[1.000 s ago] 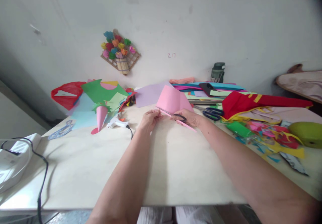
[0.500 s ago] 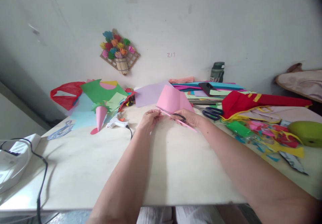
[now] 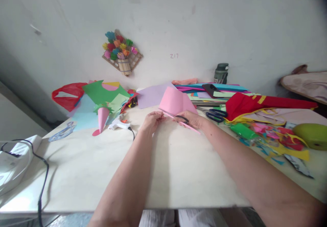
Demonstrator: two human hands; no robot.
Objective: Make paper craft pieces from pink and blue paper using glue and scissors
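Note:
A sheet of pink paper (image 3: 174, 100) is held up over the middle of the table, bent into a curve. My right hand (image 3: 190, 118) is closed round the dark handles of a pair of scissors (image 3: 183, 118), whose blades point left along the paper's lower edge. A narrow pink strip (image 3: 192, 129) hangs below the scissors on the right. With its fingers pinched, my left hand (image 3: 154, 120) grips the paper's lower left edge close to the blade tips.
On the left are a pink cone (image 3: 102, 116), a white glue gun (image 3: 119, 123) and green paper (image 3: 102, 92). Second scissors (image 3: 216, 115), red felt-like material (image 3: 242, 104) and paper scraps (image 3: 286, 138) lie to the right. A bottle (image 3: 221, 73) stands at the back.
Hardly anything differs. Both hands, the scissors and the pink paper keep nearly the same places; the whole view has shifted very slightly.

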